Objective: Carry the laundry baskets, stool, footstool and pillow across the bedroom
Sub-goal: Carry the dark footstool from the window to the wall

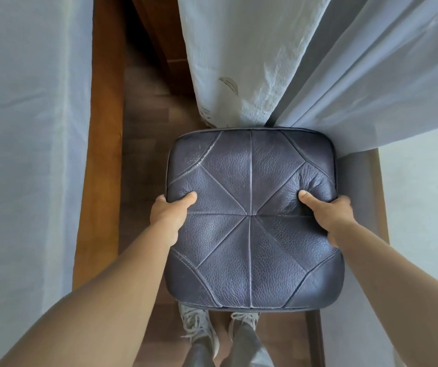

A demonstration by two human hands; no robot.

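Observation:
A square footstool (251, 221) with a dark blue-grey leather top, stitched in triangular panels, fills the middle of the head view below me. My left hand (168, 214) grips its left edge, thumb pressed on the top, fingers hidden underneath. On the right edge my right hand (334, 217) grips the same way, its thumb denting the leather. The underside and legs of the footstool are hidden. I cannot tell whether it rests on the floor or is lifted.
A bed with a pale sheet (27, 154) and a wooden side rail (98, 168) runs along the left. Light curtains (265, 62) hang just beyond the footstool. A narrow strip of wooden floor (149, 115) lies between them. My shoes (199, 329) show below.

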